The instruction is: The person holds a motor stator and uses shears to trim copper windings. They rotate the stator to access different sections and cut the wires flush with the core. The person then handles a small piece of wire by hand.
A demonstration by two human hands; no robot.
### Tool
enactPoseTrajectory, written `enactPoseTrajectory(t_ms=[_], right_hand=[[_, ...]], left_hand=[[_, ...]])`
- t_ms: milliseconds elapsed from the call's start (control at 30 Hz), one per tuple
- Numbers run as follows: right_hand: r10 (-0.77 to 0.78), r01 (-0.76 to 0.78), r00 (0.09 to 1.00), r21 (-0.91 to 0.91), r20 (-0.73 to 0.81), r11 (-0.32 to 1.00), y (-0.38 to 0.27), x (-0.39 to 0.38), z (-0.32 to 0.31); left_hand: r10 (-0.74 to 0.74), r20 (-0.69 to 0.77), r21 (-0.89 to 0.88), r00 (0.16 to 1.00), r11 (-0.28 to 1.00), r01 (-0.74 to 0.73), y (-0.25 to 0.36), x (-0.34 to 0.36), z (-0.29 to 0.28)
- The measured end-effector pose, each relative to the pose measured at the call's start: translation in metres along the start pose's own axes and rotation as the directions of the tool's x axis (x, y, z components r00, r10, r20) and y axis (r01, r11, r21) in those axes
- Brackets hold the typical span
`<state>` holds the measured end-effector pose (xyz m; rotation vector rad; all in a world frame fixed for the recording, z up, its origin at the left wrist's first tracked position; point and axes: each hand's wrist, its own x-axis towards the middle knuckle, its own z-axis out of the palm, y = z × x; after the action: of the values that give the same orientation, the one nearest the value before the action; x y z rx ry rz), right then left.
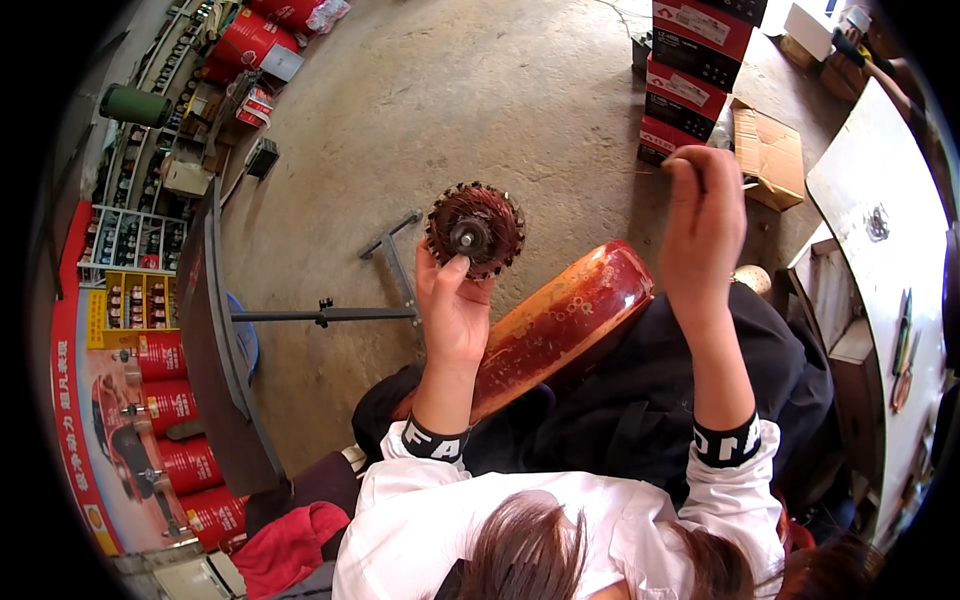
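Observation:
Raised in front of me, a round motor armature [500,222] with reddish-brown windings and dark teeth round its rim has its short metal shaft facing up. My left hand [453,315] grips it from below, the thumb lying near the shaft. Away to the right, my right hand [705,225] hangs in the air with its fingertips pinched together. Whether a thin thing is between them is too small to tell. Below and between both hands, a long glossy red-brown wooden piece [565,325] slants beside my dark-clothed legs.
Stacked red and black boxes [685,85] and an open cardboard box [770,150] stand far right. A white table [860,180] with scissors [905,378] borders the right. At left are a metal stand [370,315], a dark curved panel [225,350] and shelves [130,235] of bottles.

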<state>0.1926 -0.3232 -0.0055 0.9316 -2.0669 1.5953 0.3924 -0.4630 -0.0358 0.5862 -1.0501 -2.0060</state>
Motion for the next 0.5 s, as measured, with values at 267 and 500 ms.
enactPoseTrajectory(t_ms=[267, 500], right_hand=[[0.147, -0.132, 0.972, -0.089, 0.184, 0.987, 0.031, -0.026, -0.012], [-0.032, -0.011, 0.948, 0.133, 0.317, 0.991, -0.016, -0.025, 0.011]], left_hand=[[-0.008, -0.063, -0.119, 0.998, 0.993, 0.001, 0.001, 0.005, 0.009], [0.069, -0.049, -0.012, 0.996, 0.997, -0.070, 0.004, -0.002, 0.008]])
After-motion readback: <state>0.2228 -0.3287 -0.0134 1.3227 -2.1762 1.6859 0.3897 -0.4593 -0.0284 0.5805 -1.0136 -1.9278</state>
